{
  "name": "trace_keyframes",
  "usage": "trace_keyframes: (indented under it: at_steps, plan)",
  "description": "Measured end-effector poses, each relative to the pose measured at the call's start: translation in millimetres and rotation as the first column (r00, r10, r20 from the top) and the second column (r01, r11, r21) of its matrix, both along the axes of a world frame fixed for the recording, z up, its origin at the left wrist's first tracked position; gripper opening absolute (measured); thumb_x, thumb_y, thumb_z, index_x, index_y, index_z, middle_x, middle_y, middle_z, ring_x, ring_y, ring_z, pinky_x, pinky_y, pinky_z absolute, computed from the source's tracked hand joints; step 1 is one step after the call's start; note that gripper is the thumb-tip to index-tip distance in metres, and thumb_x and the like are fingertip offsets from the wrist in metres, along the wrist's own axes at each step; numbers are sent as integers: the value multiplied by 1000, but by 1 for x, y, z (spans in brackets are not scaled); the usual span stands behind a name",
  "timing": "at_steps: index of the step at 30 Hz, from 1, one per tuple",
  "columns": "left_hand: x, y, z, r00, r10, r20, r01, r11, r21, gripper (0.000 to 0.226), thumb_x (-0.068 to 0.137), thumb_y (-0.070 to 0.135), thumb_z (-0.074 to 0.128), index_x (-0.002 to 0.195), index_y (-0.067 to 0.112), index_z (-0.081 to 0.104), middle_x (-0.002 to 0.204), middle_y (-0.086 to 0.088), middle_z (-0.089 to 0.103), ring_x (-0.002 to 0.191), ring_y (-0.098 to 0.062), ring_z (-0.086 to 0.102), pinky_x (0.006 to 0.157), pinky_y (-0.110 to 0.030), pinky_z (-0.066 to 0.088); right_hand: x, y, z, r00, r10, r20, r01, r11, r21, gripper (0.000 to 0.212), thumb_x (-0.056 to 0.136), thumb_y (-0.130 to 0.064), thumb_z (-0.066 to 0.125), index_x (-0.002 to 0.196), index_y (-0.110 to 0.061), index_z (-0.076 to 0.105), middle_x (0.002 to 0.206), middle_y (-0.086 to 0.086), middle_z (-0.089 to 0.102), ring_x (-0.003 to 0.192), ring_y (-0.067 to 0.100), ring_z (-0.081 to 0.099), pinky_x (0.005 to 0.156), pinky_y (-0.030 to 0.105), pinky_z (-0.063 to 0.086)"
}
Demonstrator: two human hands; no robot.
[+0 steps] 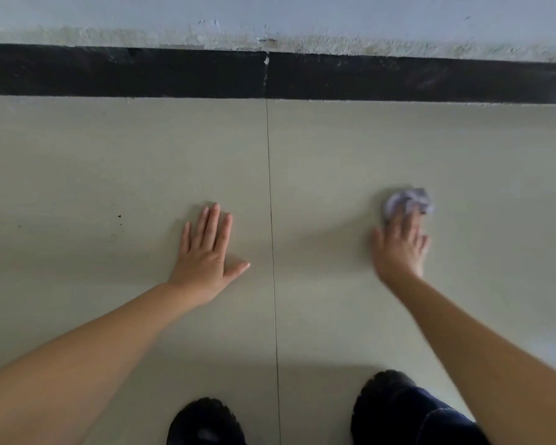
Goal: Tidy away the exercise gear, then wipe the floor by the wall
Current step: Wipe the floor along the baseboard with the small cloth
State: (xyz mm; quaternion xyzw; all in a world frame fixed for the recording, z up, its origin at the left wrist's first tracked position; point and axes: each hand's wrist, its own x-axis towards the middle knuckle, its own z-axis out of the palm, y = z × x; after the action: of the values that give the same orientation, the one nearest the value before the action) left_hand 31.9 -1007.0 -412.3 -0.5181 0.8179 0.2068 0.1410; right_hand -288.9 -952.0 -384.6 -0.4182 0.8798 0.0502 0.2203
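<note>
A: How do the fingers of the left hand (206, 255) lie?

B: Straight and close together, thumb spread out to the side, palm flat on the pale floor (109, 162). It holds nothing and only presses the tile.

A: And the right hand (402, 245)?

B: It is blurred. Its fingers reach forward over a crumpled whitish cloth (408, 202) and lie on top of it, holding it down against the floor. Whether they curl round the wad or just press it, I cannot tell.

A: Where is the cloth, then?

B: On the right-hand tile, under the fingertips, well short of the black skirting (126, 72) that runs along the foot of the white wall (270, 17).

A: Counts?

B: Two hands, one cloth, two dark shoes (206, 422) at the bottom edge. One thin joint line (272, 220) runs between the hands, splitting the floor into two tiles. A few dark specks (119, 216) sit left of the left hand.
</note>
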Motion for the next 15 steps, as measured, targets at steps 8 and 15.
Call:
trace_keyframes:
  at_steps: [8,15]
  plan:
    - [0,1,-1,1000,-7,-22,6,999,-32,100,77,76,14,150,8,-1,155,-10,-15,143,-21,-18,114,-46,-6,96,-65,-15,576,816,43,-791,569,-225,59,98,-44,17,152,-21,11,160,1,8,147,19,10,117,41,1]
    - [-1,-2,2,1000,4,18,-6,995,96,97,68,76,-3,135,13,-36,140,-1,-48,125,-12,-51,104,-35,-31,-98,-26,-3,994,-110,-23,110,994,-10,68,98,-49,26,153,-18,1,160,8,-6,147,28,-2,117,46,3]
